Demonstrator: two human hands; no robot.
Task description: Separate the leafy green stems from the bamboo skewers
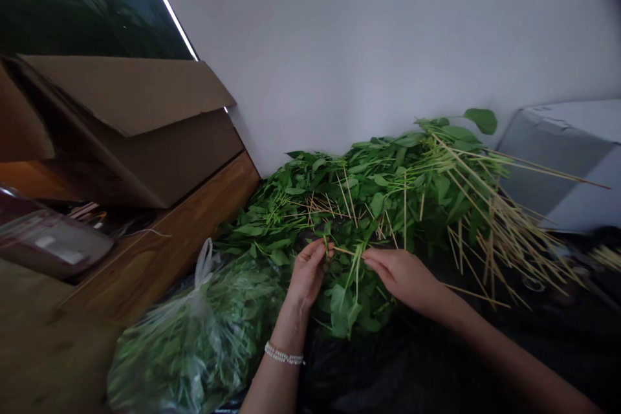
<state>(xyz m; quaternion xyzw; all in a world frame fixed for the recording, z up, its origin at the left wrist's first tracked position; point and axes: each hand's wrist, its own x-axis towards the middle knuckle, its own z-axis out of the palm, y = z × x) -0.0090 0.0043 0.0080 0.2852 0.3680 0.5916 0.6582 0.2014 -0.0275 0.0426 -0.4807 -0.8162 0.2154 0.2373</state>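
My left hand pinches a small green leaf stem between thumb and fingertips. Between the two hands runs a thin wooden skewer, its tip at my left fingers. My right hand is closed around the skewer, next to several leaf stems that appear threaded on it, their leaves hanging down. Beneath and behind both hands spreads a large heap of green leaves. Many leaf-laden skewers lie at its right, bare ends pointing toward the lower right.
A tied clear plastic bag full of leaves stands at the left. Beyond it are a wooden board, an open cardboard box and a clear pouch. Black plastic sheeting lies below. A white box stands right, against the wall.
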